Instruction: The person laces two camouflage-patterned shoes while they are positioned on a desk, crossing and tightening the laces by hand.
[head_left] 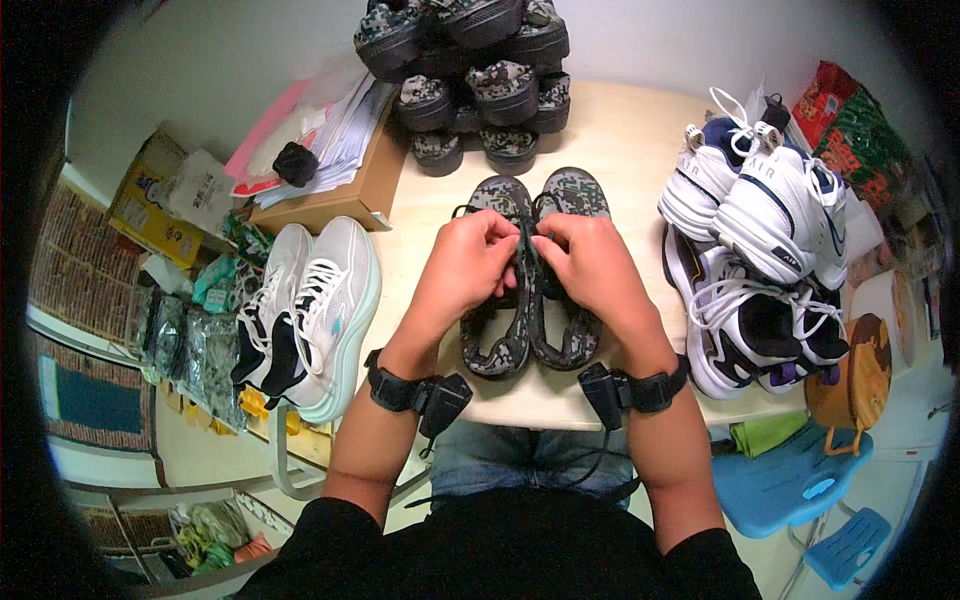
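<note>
A pair of black-and-grey digital-camouflage shoes lies side by side in front of me on the table, toes pointing away and openings toward me. My left hand (474, 262) is closed, thumb and fingers pinched at the inner edge of the left camouflage shoe (496, 352). Opposite it, my right hand (588, 264) pinches the inner edge of the right camouflage shoe (566, 352). The fingertips nearly meet between the shoes and cover the lacing. Dark lace loops show beside the knuckles. A black strap with a small device circles each wrist.
Stacked camouflage shoes (480, 95) stand at the back of the pale wooden table (620, 130). Grey-white sneakers (325, 310) sit at the left, below a cardboard box (345, 200) with papers. White sneakers (765, 215) are piled at the right. A blue stool (790, 480) is beyond the right edge.
</note>
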